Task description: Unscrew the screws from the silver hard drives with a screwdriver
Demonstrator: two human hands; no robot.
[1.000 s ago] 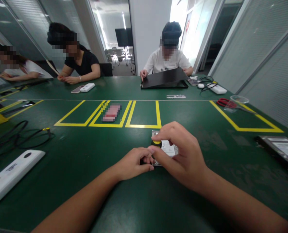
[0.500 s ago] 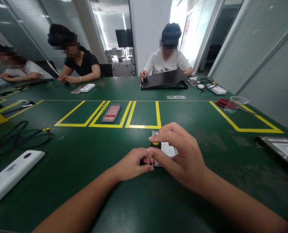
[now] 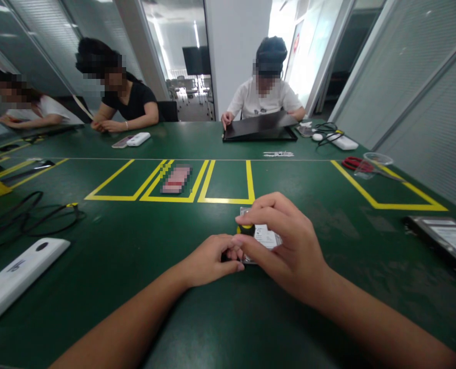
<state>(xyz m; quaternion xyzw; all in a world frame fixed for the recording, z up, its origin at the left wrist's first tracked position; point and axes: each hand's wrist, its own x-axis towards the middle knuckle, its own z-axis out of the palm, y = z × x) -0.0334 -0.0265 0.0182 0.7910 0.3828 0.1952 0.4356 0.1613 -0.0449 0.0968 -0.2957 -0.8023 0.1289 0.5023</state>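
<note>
A small silver hard drive [image 3: 266, 237] with a white label lies on the green table in front of me, partly covered by my hands. My right hand [image 3: 295, 241] pinches the short black-and-yellow handle of a screwdriver [image 3: 246, 229] between thumb and fingers, above the drive's left side. The screwdriver's tip is hidden. At the drive's left edge, my left hand [image 3: 214, 259] is closed, its thumb and curled fingers gripping the near left corner.
A larger hard drive [image 3: 449, 241] lies at the right. At left are a white power bank [image 3: 23, 279] and a black cable [image 3: 31, 220]. Beyond the drive lies a pink phone [image 3: 177, 179] inside yellow tape. Red-handled scissors [image 3: 356, 164] and a clear cup [image 3: 377, 160] sit far right. Several people work opposite.
The screwdriver handle appears slightly turned, with more yellow showing at its top. My right fingers shift barely. My left hand and the drive stay in place.
</note>
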